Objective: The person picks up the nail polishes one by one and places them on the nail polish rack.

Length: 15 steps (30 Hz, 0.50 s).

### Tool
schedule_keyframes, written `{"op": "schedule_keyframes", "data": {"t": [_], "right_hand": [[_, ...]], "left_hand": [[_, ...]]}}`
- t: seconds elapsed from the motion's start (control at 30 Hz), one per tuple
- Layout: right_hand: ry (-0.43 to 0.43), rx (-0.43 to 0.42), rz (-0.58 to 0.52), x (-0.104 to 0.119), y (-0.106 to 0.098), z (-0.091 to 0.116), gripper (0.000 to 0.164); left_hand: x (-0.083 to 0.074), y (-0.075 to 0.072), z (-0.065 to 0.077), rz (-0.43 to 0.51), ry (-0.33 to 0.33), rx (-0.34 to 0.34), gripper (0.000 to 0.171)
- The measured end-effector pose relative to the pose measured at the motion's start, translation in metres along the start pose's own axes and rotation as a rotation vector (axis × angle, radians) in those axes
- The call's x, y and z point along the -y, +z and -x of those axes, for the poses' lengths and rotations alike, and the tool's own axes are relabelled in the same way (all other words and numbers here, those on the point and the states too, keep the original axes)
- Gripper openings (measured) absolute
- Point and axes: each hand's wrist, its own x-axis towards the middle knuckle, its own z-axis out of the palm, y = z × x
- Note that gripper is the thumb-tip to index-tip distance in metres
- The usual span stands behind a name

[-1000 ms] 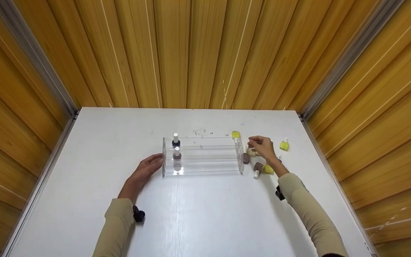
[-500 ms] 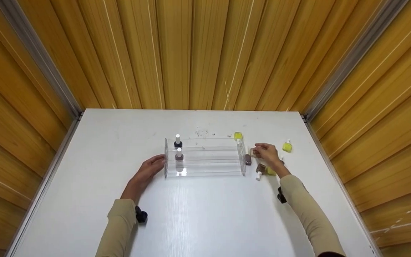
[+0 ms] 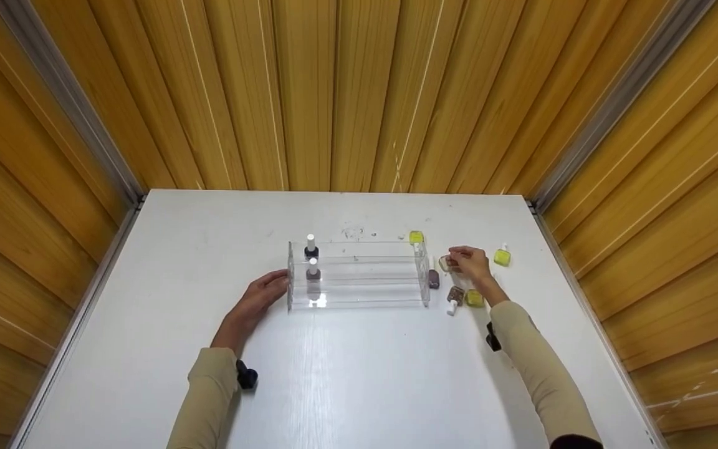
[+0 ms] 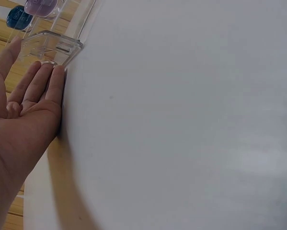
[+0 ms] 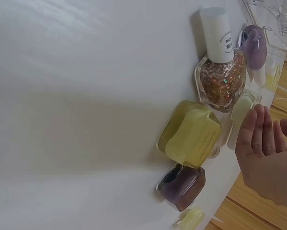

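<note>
My left hand (image 3: 259, 294) rests its nearly straight fingertips against the left end panel of a clear tiered acrylic rack (image 3: 359, 274). Two nail polish bottles with white caps stand at the rack's left side: a dark blue bottle (image 4: 19, 18) and a mauve bottle (image 4: 40, 5). To the right of the rack, my right hand (image 3: 472, 265) is over a pale yellow nail polish bottle (image 5: 243, 106) that lies on its side. Its fingers are loosely bent with the tips right at that bottle, and the thumb stands apart. The fingers partly cover the bottle.
Around my right hand lie a glitter bottle (image 5: 222, 81), a yellow bottle (image 5: 191, 134), a purple bottle (image 5: 182, 187) and a mauve bottle (image 3: 434, 279). Another yellow bottle (image 3: 502, 257) lies farther right, one more yellow bottle (image 3: 416, 236) behind the rack's right end. Wood-look panels enclose the white table (image 3: 346, 386).
My right hand has come down toward the pale bottle, then shifted slightly right; the bottle appears slightly shifted too. The left hand keeps its place at the rack.
</note>
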Motion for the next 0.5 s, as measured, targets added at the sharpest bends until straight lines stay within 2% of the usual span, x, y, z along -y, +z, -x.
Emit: {"op": "schedule_keyframes", "data": {"t": [0.13, 0.27, 0.5], "right_hand": [[-0.013, 0.025, 0.047, 0.005, 0.01, 0.001, 0.038], [-0.023, 0.011, 0.166, 0.007, 0.023, 0.003, 0.032], [-0.123, -0.096, 0.576, 0.005, 0.039, 0.007, 0.03]], "left_hand": [[0.001, -0.001, -0.001, 0.012, 0.022, 0.0, 0.057], [0.001, -0.003, -0.001, 0.021, 0.026, 0.008, 0.057], [0.003, 0.0, -0.002, 0.035, 0.032, 0.009, 0.054]]}}
